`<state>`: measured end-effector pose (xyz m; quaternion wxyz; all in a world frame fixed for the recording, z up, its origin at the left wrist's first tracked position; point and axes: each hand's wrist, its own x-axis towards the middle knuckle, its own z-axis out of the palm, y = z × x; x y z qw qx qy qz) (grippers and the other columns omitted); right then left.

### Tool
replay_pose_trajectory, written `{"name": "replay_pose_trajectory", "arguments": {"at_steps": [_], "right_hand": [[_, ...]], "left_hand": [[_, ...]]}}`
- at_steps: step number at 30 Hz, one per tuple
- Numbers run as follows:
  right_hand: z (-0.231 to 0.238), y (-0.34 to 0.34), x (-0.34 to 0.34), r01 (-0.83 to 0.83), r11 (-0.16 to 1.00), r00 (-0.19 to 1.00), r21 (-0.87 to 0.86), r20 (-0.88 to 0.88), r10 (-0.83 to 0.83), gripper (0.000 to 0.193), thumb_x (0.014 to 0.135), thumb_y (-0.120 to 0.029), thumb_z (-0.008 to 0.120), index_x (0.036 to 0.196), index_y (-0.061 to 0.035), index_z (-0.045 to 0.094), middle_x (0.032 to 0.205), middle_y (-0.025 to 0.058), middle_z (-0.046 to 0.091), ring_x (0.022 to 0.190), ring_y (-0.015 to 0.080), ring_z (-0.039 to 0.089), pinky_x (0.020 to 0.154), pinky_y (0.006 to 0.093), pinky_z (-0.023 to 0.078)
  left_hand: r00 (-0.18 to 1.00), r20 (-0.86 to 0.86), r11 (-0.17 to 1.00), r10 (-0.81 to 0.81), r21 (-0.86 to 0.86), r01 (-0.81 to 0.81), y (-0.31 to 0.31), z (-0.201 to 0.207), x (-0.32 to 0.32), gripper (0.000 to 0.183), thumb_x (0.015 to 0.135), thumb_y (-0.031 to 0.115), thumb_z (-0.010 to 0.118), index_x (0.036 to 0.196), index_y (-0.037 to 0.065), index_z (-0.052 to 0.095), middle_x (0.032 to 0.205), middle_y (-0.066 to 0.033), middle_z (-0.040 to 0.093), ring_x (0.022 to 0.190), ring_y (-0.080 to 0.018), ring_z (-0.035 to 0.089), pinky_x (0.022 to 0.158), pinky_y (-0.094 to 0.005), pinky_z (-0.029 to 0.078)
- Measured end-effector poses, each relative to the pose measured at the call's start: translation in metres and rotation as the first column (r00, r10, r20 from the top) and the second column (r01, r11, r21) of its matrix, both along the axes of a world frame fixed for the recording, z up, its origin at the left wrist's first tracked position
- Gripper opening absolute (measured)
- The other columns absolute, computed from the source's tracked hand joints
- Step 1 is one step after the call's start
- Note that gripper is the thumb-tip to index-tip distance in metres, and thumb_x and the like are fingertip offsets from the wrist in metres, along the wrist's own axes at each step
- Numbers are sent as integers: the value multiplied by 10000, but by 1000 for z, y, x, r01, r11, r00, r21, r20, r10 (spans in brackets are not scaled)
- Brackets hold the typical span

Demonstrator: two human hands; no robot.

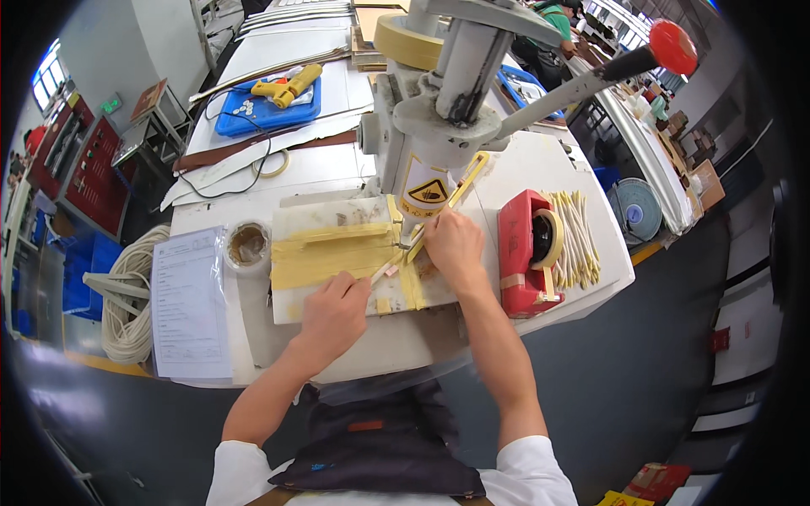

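Observation:
A grey hand-lever press [439, 126] with a red knob [673, 48] stands over a white board [291, 310] covered partly in yellow tape [329, 260]. My left hand [334, 319] is closed, fingertips pinching the end of a thin white cord [384, 275] that slants up toward the press tip. Close to that tip, my right hand [456, 250] has its fingers pressed together; what they grip is hidden behind them. A narrow yellow strip [467, 179] runs up and away just beyond the right hand.
Right of the board sit a red tape dispenser [519, 253] and a pile of white cords with yellow tips [574, 236]. To the left are a tape roll [249, 245], a printed sheet [190, 304] and coiled cord [131, 295]. Behind, a blue tray [268, 123] holds a yellow glue gun [289, 86].

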<state>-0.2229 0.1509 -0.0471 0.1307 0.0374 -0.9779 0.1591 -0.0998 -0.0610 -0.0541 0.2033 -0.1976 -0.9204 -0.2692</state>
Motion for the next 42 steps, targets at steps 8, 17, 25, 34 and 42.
{"name": "replay_pose_trajectory", "arguments": {"at_steps": [8, 17, 25, 34, 42], "right_hand": [[3, 2, 1, 60, 997, 996, 40, 58, -62, 398, 938, -217, 552, 1233, 32, 648, 810, 197, 720, 753, 383, 713, 705, 489, 553], [5, 1, 0, 59, 995, 995, 82, 80, -66, 465, 905, -196, 573, 1302, 40, 623, 832, 207, 724, 776, 387, 715, 723, 482, 552], [8, 6, 1, 73, 990, 994, -123, 88, -63, 461, 924, -201, 595, 1333, 9, 617, 786, 169, 704, 714, 333, 690, 697, 452, 538], [246, 45, 24, -683, -59, 728, -728, -685, 20, 593, 1040, -446, 470, 1378, 41, 477, 1289, 252, 612, 1190, 343, 595, 1094, 495, 411], [289, 62, 29, -600, -214, 570, -771, -600, 561, 301, 966, -339, 518, 911, -48, 571, 669, 6, 415, 649, 132, 354, 763, 348, 320]], "left_hand": [[995, -19, 995, -99, 1, 99, -2, -10, -13, 222, 832, 13, 658, 1054, 9, 665, 868, -89, 552, 775, -283, 609, 676, -388, 514], [981, 123, 979, -148, 162, 127, -6, -10, -18, 190, 863, 28, 668, 1050, 6, 699, 854, -105, 563, 710, -311, 617, 633, -412, 505], [986, 91, 975, -141, 184, 123, -5, -9, -20, 162, 885, 54, 666, 1036, 12, 708, 824, -111, 569, 703, -319, 616, 621, -419, 502], [987, 96, 982, -132, 148, 117, -6, -18, -22, 120, 898, 51, 633, 996, 9, 687, 817, -121, 573, 686, -334, 615, 599, -435, 496], [983, 122, 983, -134, 142, 117, -5, -12, -21, 142, 909, 58, 631, 1014, -15, 690, 834, -129, 573, 702, -332, 618, 628, -424, 507]]}}
